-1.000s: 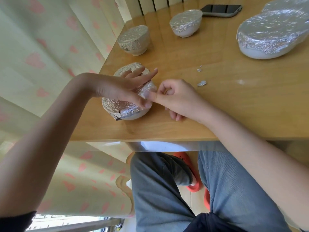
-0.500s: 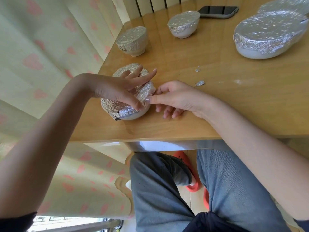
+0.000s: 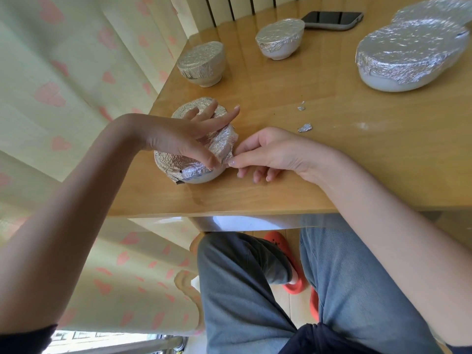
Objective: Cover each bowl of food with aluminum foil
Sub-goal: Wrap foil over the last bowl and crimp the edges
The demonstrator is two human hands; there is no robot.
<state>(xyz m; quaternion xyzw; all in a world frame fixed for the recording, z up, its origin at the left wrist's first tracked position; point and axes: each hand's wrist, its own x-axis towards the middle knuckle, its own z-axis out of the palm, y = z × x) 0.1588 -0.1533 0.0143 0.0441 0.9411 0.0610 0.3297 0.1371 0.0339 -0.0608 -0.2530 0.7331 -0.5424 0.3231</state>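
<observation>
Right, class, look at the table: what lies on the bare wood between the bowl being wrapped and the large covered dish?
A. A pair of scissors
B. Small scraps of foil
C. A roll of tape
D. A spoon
B: two small scraps of foil lie on the table, between the bowl under the hands and the large covered dish.

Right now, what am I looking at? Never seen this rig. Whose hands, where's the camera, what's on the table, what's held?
No machine: a person's bare hands, filmed by a head-worn camera looking down, so their knees show below the wooden table. The left hand rests on the nearest foil-covered white bowl. The right hand pinches the foil's edge at the bowl's side. Farther back stand two more foil-covered small bowls, a large foil-covered white dish, a black phone and small foil scraps.
</observation>
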